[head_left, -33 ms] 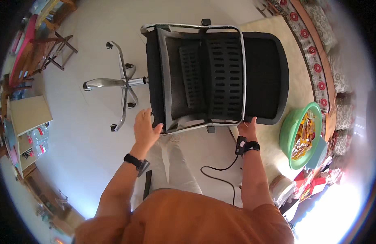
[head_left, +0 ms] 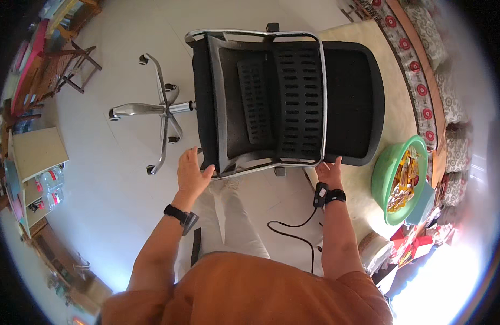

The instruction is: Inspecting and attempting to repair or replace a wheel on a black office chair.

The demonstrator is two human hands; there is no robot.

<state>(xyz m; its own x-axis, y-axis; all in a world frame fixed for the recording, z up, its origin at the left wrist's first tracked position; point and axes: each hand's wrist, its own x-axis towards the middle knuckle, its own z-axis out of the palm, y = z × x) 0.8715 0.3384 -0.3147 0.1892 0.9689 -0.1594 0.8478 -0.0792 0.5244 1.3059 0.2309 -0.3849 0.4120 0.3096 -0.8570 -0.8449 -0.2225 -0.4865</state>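
Observation:
A black office chair [head_left: 298, 103] with a chrome frame lies tipped over, its backrest toward the right. Its chrome five-star base [head_left: 166, 110] with casters points left, joined by a short post. My left hand [head_left: 192, 174] grips the near corner of the seat [head_left: 209, 108], thumb on top and fingers at the edge. Farther right, my right hand [head_left: 329, 172] holds the near edge of the backrest beside the chrome armrest [head_left: 324, 103]; some of its fingers are hidden underneath. Both wrists wear black straps.
A pale tabletop [head_left: 363, 216] lies under the chair's right part. On it stands a green basin [head_left: 384, 184] of wrapped packets. A black cable [head_left: 285, 233] hangs from my right wrist. Shelves with bottles [head_left: 50, 187] and a folding stool [head_left: 76, 67] are at left.
The chair's base and seat have shifted very slightly left, and my left hand with them. Both hands keep their places on the chair.

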